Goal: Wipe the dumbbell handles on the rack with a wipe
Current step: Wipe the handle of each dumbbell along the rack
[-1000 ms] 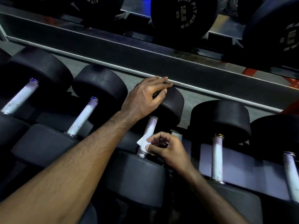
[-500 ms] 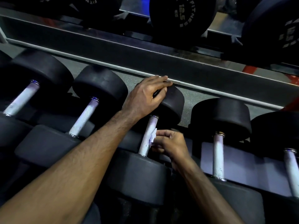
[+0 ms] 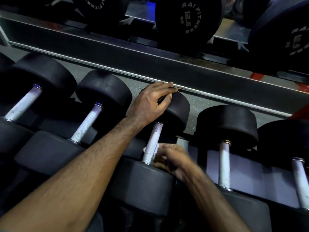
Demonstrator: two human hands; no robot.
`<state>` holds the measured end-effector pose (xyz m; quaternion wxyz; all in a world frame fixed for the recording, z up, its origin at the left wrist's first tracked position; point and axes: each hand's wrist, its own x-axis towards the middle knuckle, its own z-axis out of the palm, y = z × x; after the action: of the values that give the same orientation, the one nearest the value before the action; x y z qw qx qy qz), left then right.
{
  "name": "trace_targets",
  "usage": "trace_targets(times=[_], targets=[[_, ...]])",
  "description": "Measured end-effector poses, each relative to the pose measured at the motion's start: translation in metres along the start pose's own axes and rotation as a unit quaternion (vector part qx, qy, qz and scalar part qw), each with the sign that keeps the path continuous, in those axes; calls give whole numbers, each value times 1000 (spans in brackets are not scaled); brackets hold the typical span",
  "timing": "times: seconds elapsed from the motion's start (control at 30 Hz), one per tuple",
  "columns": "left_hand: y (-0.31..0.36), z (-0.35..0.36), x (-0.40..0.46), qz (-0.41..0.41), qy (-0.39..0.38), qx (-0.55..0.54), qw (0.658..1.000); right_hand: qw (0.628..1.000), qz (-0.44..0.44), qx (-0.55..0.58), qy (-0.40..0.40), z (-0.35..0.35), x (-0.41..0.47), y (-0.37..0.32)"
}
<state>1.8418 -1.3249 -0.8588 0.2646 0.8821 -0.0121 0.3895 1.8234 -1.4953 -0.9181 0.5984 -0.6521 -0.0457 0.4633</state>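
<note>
The left hand [image 3: 151, 104], in the middle of the frame, lies over the far head of the third dumbbell [image 3: 175, 111] from the left, its fingers curved over the top of the black head and their tips reaching the pale rail [image 3: 209, 93] behind it. The right hand [image 3: 170, 158], lower centre and blurred, curls its fingers round the lower part of that dumbbell's handle [image 3: 153, 141], pinching a white wipe [image 3: 156, 149] against the metal; only a small patch of wipe shows between fingers and handle. The dumbbell sits on the rack [image 3: 247, 166] among its neighbours, with one handle [image 3: 87, 124] to the left and another handle [image 3: 224, 163] to the right, both bare.

Against the picture half a second ago, the right hand sits lower on the handle, close to the near head [image 3: 142, 186], and less of the wipe shows. The left hand keeps the same hold on the far head.
</note>
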Motion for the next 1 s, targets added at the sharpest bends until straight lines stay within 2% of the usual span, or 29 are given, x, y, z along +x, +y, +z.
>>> trace_targets(times=[0.07, 0.13, 0.3, 0.37, 0.43, 0.53, 0.6, 0.67, 0.73, 0.87, 0.93, 1.0], targets=[[1, -1, 0, -2, 0, -3, 1000, 993, -35, 112, 23, 2, 21, -15], [0, -2, 1, -3, -12, -3, 1000, 985, -40, 163, 49, 3, 34, -27], [-2, -1, 0, -6, -10, -1, 1000, 989, 38, 123, -68, -3, 19, -5], [-2, 0, 0, -5, -9, -4, 1000, 982, 17, 182, -46, -5, 24, -13], [-2, 0, -1, -2, -15, -7, 1000, 975, -32, 217, 19, -2, 27, -22], [-4, -2, 1, 1, -25, -2, 1000, 975, -164, 64, 134, 3, 17, -5], [-5, -2, 0, -1, -16, 0, 1000, 949, -240, -62, 195, 3, 8, 5], [-3, -1, 0, -5, -16, -3, 1000, 899, -316, -200, 228, -1, 3, 4], [-3, -1, 0, -4, -20, 0, 1000, 820, -390, -353, 229, -5, 0, 4], [-6, -2, 1, -5, -30, 2, 1000, 682, -451, -558, 144, -25, -8, 8], [-6, -3, 1, -3, -29, 1, 1000, 589, -492, -631, 114, -36, -7, 3], [-6, -3, 1, 4, -31, 2, 1000, 477, -525, -702, 57, -39, -1, 0]])
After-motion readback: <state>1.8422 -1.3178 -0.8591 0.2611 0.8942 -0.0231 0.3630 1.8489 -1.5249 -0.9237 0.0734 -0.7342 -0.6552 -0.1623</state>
